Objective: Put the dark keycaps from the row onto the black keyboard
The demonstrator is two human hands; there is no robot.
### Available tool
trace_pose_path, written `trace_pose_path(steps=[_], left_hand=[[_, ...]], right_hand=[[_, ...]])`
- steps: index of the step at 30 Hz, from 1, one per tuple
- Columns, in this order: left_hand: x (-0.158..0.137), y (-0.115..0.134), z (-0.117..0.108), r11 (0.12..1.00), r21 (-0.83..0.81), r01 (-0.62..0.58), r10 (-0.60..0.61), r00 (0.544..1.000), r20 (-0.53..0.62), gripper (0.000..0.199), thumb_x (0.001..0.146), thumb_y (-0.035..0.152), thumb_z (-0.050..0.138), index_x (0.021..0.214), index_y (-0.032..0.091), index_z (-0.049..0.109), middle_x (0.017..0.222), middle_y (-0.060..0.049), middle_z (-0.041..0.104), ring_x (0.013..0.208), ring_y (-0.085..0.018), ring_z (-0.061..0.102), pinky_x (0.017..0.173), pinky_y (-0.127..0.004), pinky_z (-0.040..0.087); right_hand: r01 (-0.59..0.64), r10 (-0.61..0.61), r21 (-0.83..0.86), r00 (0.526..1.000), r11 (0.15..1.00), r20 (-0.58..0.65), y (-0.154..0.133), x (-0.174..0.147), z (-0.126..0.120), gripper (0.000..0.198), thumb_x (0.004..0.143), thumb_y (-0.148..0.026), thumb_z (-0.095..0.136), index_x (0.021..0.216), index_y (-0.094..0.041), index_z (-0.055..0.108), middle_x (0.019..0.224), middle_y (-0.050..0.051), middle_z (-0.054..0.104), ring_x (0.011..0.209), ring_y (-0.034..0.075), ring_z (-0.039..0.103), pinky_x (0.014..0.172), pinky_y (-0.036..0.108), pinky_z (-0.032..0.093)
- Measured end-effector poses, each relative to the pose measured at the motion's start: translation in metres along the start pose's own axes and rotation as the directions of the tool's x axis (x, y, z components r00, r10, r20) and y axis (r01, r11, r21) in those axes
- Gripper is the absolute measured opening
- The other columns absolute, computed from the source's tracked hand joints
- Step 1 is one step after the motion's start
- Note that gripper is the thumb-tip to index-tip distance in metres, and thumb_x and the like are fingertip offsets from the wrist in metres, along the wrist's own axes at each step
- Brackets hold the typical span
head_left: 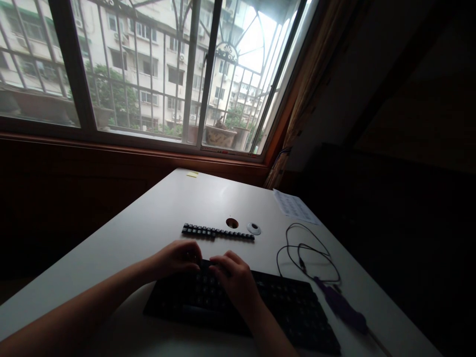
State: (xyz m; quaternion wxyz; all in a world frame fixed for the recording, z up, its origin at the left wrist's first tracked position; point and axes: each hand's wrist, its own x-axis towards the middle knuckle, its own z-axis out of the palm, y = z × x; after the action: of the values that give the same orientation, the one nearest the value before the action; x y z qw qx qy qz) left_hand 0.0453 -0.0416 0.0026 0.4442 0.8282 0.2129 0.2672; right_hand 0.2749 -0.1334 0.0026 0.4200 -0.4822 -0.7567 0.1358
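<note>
A black keyboard point(293, 302) lies on the desk in front of me, its keys dark in the dim light. My left hand point(182, 255) is at its far edge, fingers curled towards the thumb. Close beside it, my right hand point(236, 275) is bent over the top row with thumb and fingers drawn together. The fingertips of both hands nearly meet; whatever small thing they hold is too dark to make out. Just beyond the hands, several loose black keycaps point(219, 232) are lined up in rows on the desk.
The white desk point(122, 243) has a round cable hole point(232, 223) with its grommet cover point(254, 228) alongside. To the right are a looped black cable point(303, 248), a purple-handled tool point(344, 307) and a printed sheet point(295, 206). Yellow sticky notes point(192, 174) lie near the window.
</note>
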Motion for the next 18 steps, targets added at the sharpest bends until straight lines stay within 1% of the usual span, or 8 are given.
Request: trace_pose_path(steps=[6,13,18], left_hand=[[0.0001,-0.0031,0.0023,0.995,0.095,-0.042,0.044,0.999,-0.015,0.031,0.08,0.042,0.074,0.09,0.014,0.065,0.078,-0.002,0.064,0.068,-0.014,0.056,0.06,-0.021,0.044],[-0.0006,-0.0066,0.0044,0.991,0.122,-0.059,0.062,0.998,-0.021,0.029,0.079,0.04,0.076,0.091,0.015,0.066,0.076,-0.001,0.065,0.066,-0.013,0.057,0.059,-0.021,0.044],[-0.0014,-0.0051,0.006,0.994,0.107,-0.031,0.034,0.999,-0.024,0.028,0.078,0.038,0.076,0.091,0.016,0.066,0.078,-0.001,0.066,0.067,-0.013,0.058,0.061,-0.021,0.045]], right_hand=[[0.052,-0.05,-0.049,0.997,0.997,0.051,-0.0047,0.0011,0.0011,0.018,0.087,-0.023,0.067,0.105,-0.025,0.071,0.085,0.003,0.064,0.077,0.017,0.062,0.072,0.029,0.051],[0.059,-0.054,-0.084,0.996,0.995,0.066,-0.0032,0.0008,0.003,0.017,0.086,-0.022,0.068,0.102,-0.025,0.072,0.084,0.003,0.064,0.077,0.018,0.061,0.071,0.03,0.051],[0.061,-0.054,-0.088,0.996,0.994,0.073,-0.0017,0.0,0.0038,0.016,0.086,-0.023,0.068,0.101,-0.025,0.072,0.084,0.003,0.064,0.077,0.018,0.061,0.071,0.03,0.05]])
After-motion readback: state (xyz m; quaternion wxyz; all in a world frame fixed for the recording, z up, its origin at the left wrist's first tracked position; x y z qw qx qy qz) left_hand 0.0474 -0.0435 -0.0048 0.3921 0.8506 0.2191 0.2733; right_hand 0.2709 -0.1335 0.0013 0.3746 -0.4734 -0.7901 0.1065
